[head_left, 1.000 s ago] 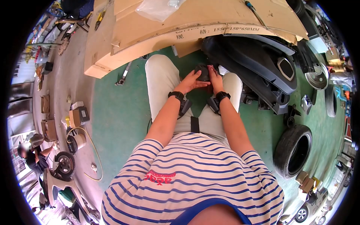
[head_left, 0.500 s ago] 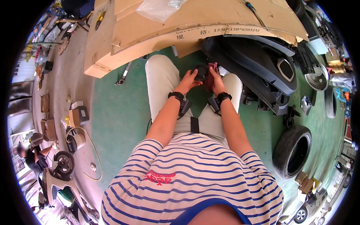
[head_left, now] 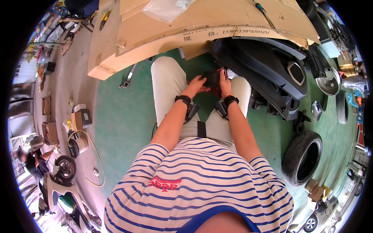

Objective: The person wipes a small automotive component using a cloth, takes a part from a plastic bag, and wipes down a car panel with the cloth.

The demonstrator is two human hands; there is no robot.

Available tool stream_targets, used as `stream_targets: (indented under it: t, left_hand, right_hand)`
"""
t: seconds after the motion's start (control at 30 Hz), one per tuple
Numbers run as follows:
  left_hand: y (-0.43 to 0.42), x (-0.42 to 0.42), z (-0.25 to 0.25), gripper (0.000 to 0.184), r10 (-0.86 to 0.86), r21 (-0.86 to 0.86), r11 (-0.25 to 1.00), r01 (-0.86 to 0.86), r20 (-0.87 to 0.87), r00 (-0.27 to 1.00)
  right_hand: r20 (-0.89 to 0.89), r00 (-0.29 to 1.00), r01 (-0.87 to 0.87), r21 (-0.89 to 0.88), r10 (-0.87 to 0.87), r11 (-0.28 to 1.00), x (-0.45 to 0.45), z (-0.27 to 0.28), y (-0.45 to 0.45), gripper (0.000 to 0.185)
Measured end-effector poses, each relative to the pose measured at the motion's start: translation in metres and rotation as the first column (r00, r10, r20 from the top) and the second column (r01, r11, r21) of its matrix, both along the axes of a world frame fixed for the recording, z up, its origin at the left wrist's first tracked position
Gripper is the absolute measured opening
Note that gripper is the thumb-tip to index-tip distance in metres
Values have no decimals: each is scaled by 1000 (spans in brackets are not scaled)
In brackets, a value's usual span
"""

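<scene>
Between my knees, my left hand (head_left: 196, 84) grips a round black part (head_left: 211, 79) from its left side, thumb on top. The exact kind of part is too dark to make out. My right hand (head_left: 224, 84) is closed on a dark reddish cloth (head_left: 227, 72) and presses it against the right side of the black part. Most of the cloth is hidden behind my fingers and the part. Both wrists carry black bands.
A large cardboard box (head_left: 163, 37) lies ahead, with a screwdriver (head_left: 266, 17) and plastic bag (head_left: 167, 9) on top. Black scooter bodywork (head_left: 268, 70) and a tire (head_left: 303, 158) are on the right. A person (head_left: 33, 159) works beside a wheel (head_left: 65, 170) at far left.
The black part has turned between my hands and shows a different, broader dark face. My right hand has shifted over the cloth, so less of the cloth shows.
</scene>
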State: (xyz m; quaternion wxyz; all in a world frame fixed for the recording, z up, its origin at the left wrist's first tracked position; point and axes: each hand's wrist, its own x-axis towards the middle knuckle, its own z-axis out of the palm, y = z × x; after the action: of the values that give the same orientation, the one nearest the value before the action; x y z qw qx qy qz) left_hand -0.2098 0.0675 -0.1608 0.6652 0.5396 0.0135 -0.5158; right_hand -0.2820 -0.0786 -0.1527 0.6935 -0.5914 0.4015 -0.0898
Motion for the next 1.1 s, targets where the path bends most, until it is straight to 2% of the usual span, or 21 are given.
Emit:
stream_targets:
  t: [0.1, 0.13, 0.17, 0.2, 0.27, 0.3, 0.33, 0.4, 0.43, 0.5, 0.53, 0.6, 0.67, 0.73, 0.8, 0.9, 0.97, 1.0, 1.03, 1.07, 1.1]
  left_hand:
    - [2, -2, 12, 60, 68, -67, 995, -71, -47, 997]
    - [1, 0, 16, 60, 71, -69, 995, -74, -48, 996]
    - [-1, 2, 20, 60, 106, -99, 987, -127, -188, 976]
    - [-2, 4, 22, 61, 134, -120, 976, -181, -324, 936]
    - [-2, 3, 26, 59, 135, -112, 978, -178, -314, 940]
    - [-2, 2, 30, 58, 136, -104, 979, -175, -304, 943]
    - [-1, 2, 34, 58, 139, -103, 979, -178, -306, 942]
    - [2, 2, 41, 50, 114, -129, 979, -156, -282, 953]
    - [1, 3, 38, 50, 115, -128, 979, -156, -282, 952]
    - [0, 8, 30, 50, 294, -39, 941, -337, -402, 867]
    - [1, 10, 27, 50, 295, -39, 941, -337, -399, 868]
    - [5, 15, 25, 54, 162, -294, 886, -358, -525, 835]
    - [5, 15, 26, 56, 149, -335, 869, -365, -525, 838]
    - [4, 14, 26, 58, 134, -378, 849, -369, -522, 843]
    - [3, 15, 25, 56, 102, -405, 841, -358, -531, 841]
    - [1, 15, 12, 52, 170, -336, 859, -387, -526, 833]
    - [1, 11, 10, 46, 274, -209, 883, -419, -496, 824]
    - [-1, 9, 10, 42, 275, -244, 866, -437, -498, 823]
    - [-6, 8, 6, 39, 274, -285, 846, -450, -492, 826]
    - [-6, 8, -12, 33, 233, -377, 819, -432, -470, 851]
    - [-6, 8, -8, 29, 259, -266, 872, -410, -459, 850]
  right_hand:
    - [-23, 999, 37, 134, -35, 990, 2, -4, 1, 57]
    - [35, 996, -87, 135, 84, 987, 2, -2, 5, 57]
    - [93, 975, -211, 129, 200, 969, 1, 1, 7, 58]
    - [93, 975, -212, 128, 201, 969, -1, 3, 9, 58]
    - [190, 843, -530, 130, 503, 838, -4, 6, 13, 57]
    - [197, 840, -538, 190, 505, 821, -6, 5, 13, 46]
    - [195, 839, -540, 191, 508, 820, -6, 4, 12, 46]
    - [274, 892, -447, 428, 358, 786, -6, 3, 9, 39]
    - [274, 892, -447, 429, 359, 785, -6, 3, 7, 39]
    - [276, 959, -134, 638, -62, 758, -6, 5, 5, 35]
    - [278, 958, -137, 638, -62, 758, -5, 9, 4, 35]
    - [230, 891, 158, 653, -392, 741, -5, 13, -3, 34]
    - [257, 866, 141, 699, -430, 701, -4, 0, -13, 32]
    - [208, 787, 247, 756, -581, 606, -4, 2, -15, 32]
    - [231, 798, 222, 747, -557, 627, -1, -4, -15, 33]
    - [349, 852, 92, 635, -391, 767, 0, -28, -17, 41]
    - [420, 903, -73, 364, -93, 929, -3, 13, 3, 44]
    - [405, 912, -159, 192, 69, 968, -6, 29, 13, 43]
    - [280, 913, -257, -165, 295, 952, 0, -11, 9, 37]
    - [257, 842, -375, -355, 475, 857, -1, -1, 18, 34]
    - [125, 793, -407, -619, 596, 671, 0, -20, 19, 35]
